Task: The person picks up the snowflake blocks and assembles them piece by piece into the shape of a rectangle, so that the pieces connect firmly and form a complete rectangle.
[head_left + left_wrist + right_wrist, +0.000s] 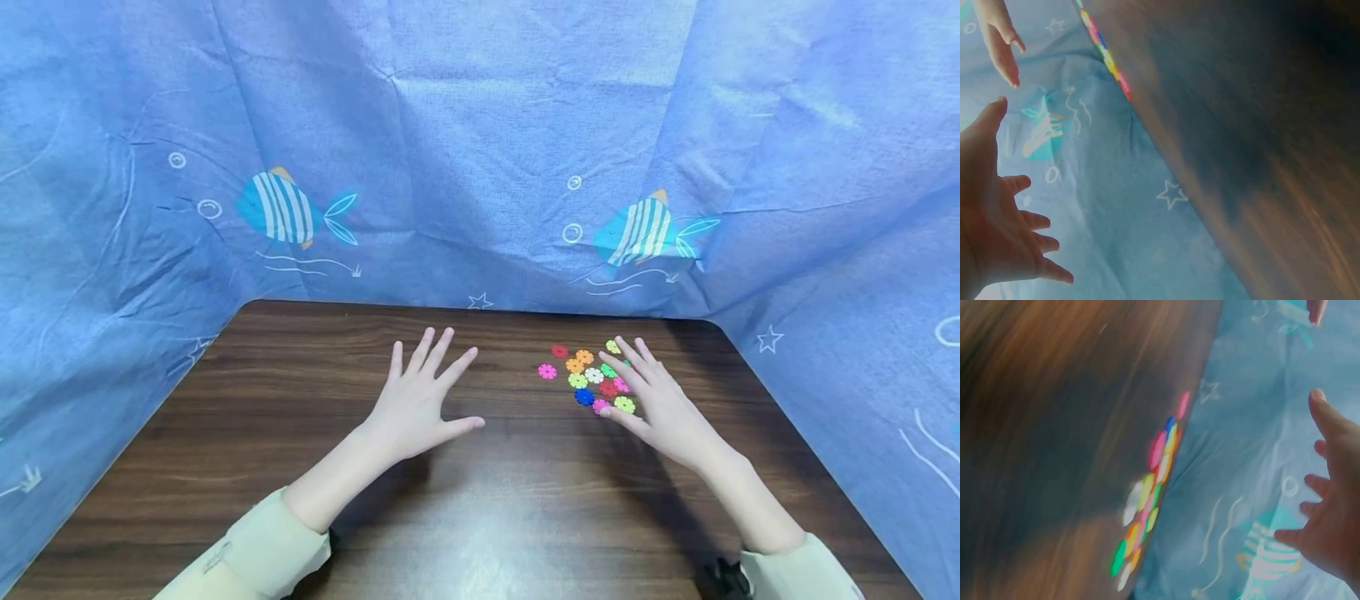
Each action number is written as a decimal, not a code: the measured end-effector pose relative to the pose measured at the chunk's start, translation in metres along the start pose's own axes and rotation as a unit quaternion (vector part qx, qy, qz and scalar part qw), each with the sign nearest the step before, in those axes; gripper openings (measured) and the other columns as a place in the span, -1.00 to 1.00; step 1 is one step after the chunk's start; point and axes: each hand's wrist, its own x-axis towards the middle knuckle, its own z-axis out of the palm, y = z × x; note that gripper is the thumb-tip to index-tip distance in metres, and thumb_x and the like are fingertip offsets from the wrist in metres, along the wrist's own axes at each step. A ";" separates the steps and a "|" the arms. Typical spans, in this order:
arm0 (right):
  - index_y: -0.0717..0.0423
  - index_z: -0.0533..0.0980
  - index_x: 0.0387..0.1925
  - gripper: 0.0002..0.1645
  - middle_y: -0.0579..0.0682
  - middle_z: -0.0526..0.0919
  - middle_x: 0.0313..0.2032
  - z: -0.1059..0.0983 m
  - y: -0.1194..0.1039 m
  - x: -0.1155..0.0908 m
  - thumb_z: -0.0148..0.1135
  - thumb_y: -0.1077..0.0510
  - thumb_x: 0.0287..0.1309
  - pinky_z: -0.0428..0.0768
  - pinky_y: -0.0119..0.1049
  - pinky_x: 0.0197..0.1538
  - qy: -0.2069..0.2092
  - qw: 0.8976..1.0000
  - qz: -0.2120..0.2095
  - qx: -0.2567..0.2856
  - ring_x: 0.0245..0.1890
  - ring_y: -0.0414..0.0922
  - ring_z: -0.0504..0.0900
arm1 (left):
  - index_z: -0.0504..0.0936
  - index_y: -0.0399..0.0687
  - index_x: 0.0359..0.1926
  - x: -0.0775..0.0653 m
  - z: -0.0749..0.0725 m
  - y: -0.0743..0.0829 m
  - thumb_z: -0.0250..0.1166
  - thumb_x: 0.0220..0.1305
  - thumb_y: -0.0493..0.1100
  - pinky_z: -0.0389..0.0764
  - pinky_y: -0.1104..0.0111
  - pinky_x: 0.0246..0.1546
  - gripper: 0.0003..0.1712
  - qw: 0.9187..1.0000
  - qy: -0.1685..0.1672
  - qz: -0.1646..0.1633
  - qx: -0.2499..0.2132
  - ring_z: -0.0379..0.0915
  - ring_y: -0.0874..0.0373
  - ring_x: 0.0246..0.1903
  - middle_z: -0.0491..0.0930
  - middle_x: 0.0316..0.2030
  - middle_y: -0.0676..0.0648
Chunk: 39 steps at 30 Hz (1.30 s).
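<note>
My left hand (415,408) is spread with straight fingers above the table's middle-left, holding nothing. The right hand (670,412), also spread and holding nothing, hovers over the right side of a cluster of flower-shaped plastic discs. Among these are a blue disc (584,397), a white disc (593,376), a pink disc (547,372) and a red disc (559,352). Part of the cluster is hidden behind the right fingers. In the right wrist view the discs lie flat on the tabletop, well below the raised right hand (1335,494).
The dark wood-grain table (247,400) has rounded far corners. A blue cloth (480,150) printed with striped fish, stars and bubbles hangs along its back and both sides. Light reflects off the near middle of the tabletop.
</note>
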 end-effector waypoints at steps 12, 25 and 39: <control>-0.05 0.19 0.38 -0.15 0.11 0.10 0.42 0.006 0.043 0.003 0.34 0.03 0.09 0.24 0.32 0.16 0.006 0.998 0.001 0.058 0.45 0.06 -0.08 | -0.03 0.33 0.46 0.041 0.028 0.023 -0.02 0.12 0.54 -0.16 -0.19 0.33 -0.03 0.996 -0.064 0.010 -0.054 -0.37 -0.04 0.46 -0.17 0.48 -0.06; 0.04 0.32 0.30 -0.21 0.14 0.31 0.32 0.029 0.084 0.008 0.39 0.10 0.02 0.27 0.15 0.23 -0.051 0.993 -0.035 0.097 0.39 0.15 0.11 | 0.06 0.21 0.45 0.083 0.070 0.048 0.17 0.17 0.35 -0.14 -0.13 0.35 -0.09 0.981 -0.144 0.041 -0.121 -0.27 -0.07 0.45 -0.07 0.47 -0.09; 0.11 0.55 0.07 -0.47 -0.01 0.63 -0.01 0.053 0.098 0.020 0.38 0.05 0.04 0.49 -0.03 0.02 -0.104 0.986 -0.105 0.083 0.01 -0.04 0.53 | 0.09 -0.04 0.44 0.122 0.099 0.038 0.19 0.25 0.19 -0.02 0.07 0.39 -0.13 0.949 -0.241 0.071 -0.192 -0.12 -0.08 0.43 0.04 0.43 -0.19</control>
